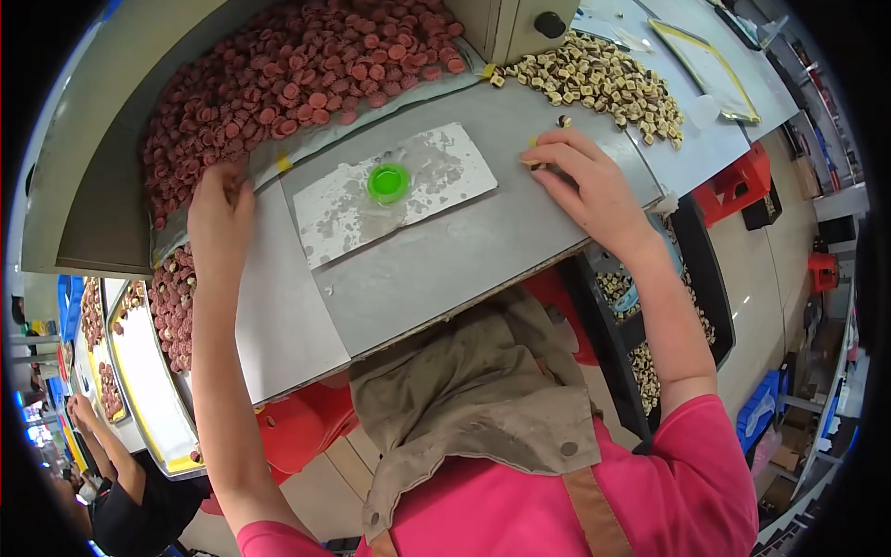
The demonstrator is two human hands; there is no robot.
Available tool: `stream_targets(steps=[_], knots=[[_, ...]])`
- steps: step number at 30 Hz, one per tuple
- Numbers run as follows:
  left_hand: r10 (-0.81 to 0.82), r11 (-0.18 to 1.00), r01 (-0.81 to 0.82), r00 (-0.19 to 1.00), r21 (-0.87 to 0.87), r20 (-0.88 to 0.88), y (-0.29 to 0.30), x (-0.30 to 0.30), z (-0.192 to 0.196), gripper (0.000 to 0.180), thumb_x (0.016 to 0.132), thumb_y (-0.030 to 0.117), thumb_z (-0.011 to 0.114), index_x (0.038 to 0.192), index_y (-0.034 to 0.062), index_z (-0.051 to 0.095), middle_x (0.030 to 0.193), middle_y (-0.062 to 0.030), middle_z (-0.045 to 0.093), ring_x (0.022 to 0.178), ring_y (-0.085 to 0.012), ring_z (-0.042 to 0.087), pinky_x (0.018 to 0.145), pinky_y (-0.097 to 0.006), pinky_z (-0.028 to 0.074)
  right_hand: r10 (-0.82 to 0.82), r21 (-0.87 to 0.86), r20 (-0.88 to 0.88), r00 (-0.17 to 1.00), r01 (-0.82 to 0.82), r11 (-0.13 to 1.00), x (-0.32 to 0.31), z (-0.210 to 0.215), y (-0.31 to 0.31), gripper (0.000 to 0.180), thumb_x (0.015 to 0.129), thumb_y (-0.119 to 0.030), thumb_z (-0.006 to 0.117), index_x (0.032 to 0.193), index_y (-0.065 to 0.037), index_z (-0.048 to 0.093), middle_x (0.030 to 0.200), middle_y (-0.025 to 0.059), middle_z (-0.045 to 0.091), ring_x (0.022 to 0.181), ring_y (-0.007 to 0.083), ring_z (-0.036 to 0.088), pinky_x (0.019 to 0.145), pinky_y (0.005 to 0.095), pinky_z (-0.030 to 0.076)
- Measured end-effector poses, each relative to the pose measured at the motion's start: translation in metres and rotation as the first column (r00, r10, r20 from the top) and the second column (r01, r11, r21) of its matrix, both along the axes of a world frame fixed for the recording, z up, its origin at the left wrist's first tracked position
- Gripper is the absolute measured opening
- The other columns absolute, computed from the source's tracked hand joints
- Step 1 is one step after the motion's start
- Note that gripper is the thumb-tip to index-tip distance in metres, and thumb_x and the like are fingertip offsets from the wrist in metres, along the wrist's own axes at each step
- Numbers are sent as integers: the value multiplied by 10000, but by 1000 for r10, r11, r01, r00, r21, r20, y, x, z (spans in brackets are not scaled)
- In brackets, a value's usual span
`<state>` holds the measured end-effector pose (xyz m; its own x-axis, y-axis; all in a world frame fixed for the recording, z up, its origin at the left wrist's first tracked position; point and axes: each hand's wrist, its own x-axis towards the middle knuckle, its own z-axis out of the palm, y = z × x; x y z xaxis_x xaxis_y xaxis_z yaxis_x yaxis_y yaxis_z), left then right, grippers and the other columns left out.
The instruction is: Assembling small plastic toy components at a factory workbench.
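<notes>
My left hand (pixel 221 223) is at the front edge of a heap of small red fluted caps (pixel 316 74), its fingers curled together and pointing down. Whatever lies between its fingertips is hidden. With thumb and forefinger, my right hand (pixel 589 190) pinches a small cream-and-brown square piece (pixel 532 164) above the grey tabletop. Another such piece (pixel 564 122) lies just beyond those fingers. Between my hands a white board (pixel 445 153), blotched with grey wet-looking patches, bears a round bright green pot (pixel 388 183).
A pile of cream-and-brown pieces (pixel 594 79) spreads at the back right. Left of my arm lie joined red pieces (pixel 170 311) and a white tray (pixel 148 371). Black bins (pixel 701 269) stand below right, red stools (pixel 302 418) underneath. Another person's hand (pixel 82 408) shows far left.
</notes>
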<state>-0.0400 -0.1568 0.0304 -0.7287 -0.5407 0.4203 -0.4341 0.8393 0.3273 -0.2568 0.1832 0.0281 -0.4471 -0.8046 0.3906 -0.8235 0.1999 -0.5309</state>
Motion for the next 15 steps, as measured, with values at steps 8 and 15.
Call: stream_targets(steps=[8,15], knots=[[341,251,401,815,881,-468,91,29,21,192,899,129,560,1052,14,562,979,-26,579,813,-79,559,668,-204,457,44,57,-182,982,-34,998,-13,-3,-14,176,863,-103,575,1033,-68,607,932,87,588,860,251,570,763,312,472],[387,-154,524,812,837,-437,151,37,-1,272,928,141,528,1169,16,522,1009,-22,573,814,-78,565,685,-182,478,44,105,-167,985,-26,994,-8,-3,-28,205,857,-103,586,1060,-72,595,903,83,580,835,229,569,731,322,473]])
